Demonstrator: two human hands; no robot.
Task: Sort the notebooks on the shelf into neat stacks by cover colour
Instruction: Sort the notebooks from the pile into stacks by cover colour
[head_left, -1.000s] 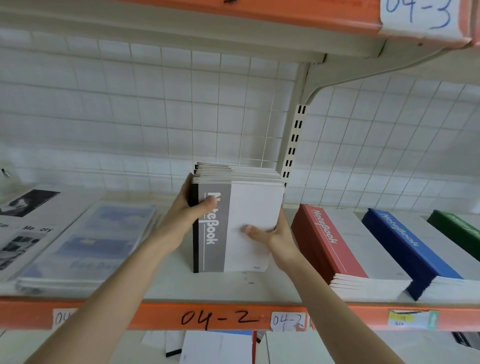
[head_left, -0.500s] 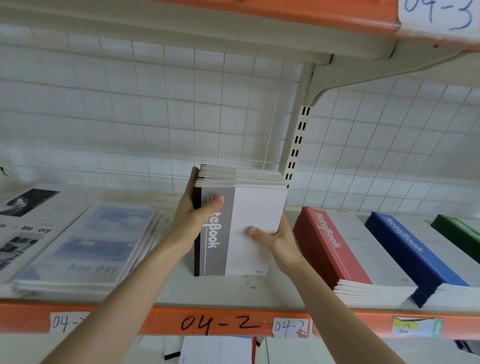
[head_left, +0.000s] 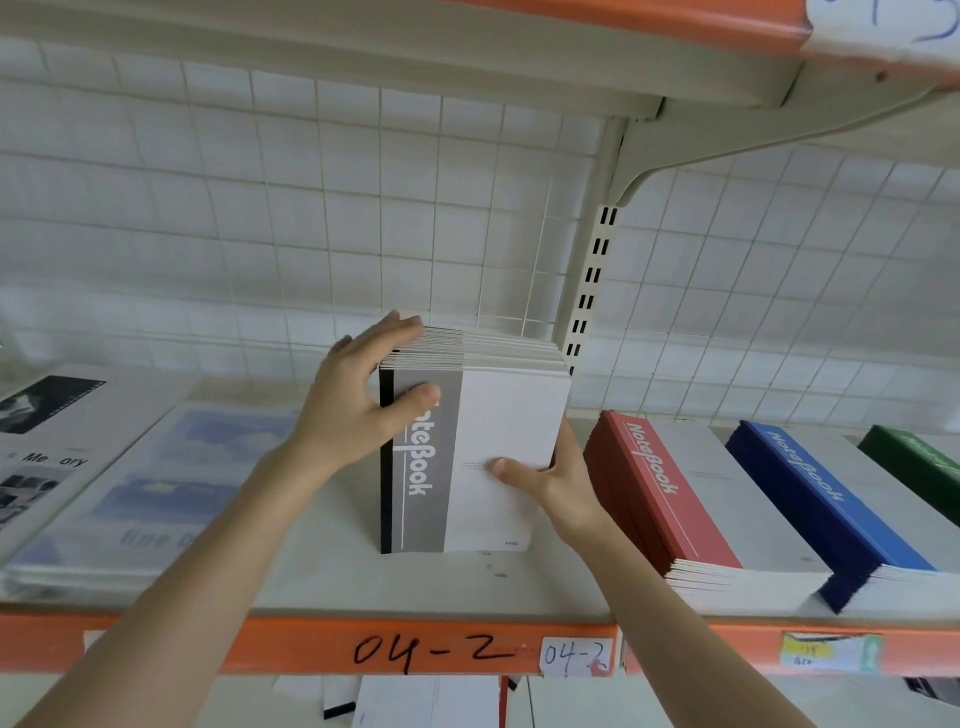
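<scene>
A stack of grey-and-white notebooks stands upright on its lower edge in the middle of the shelf. My left hand grips its upper left corner, thumb on the grey front band and fingers over the top edges. My right hand holds the stack's right side, thumb pressed on the white cover and fingers hidden behind. To the right lie a red notebook stack, a blue stack and a green stack.
Pale blue booklets and black-and-white photo booklets lie flat at the left. A wire grid backs the shelf. An upright slotted post stands behind the grey stack. The orange front rail carries the label 04-2. More papers show on the shelf below.
My left hand slid up the stack's left edge to its top corner, fingers now over the upper page edges. The stack stays upright and my right hand keeps its hold.
</scene>
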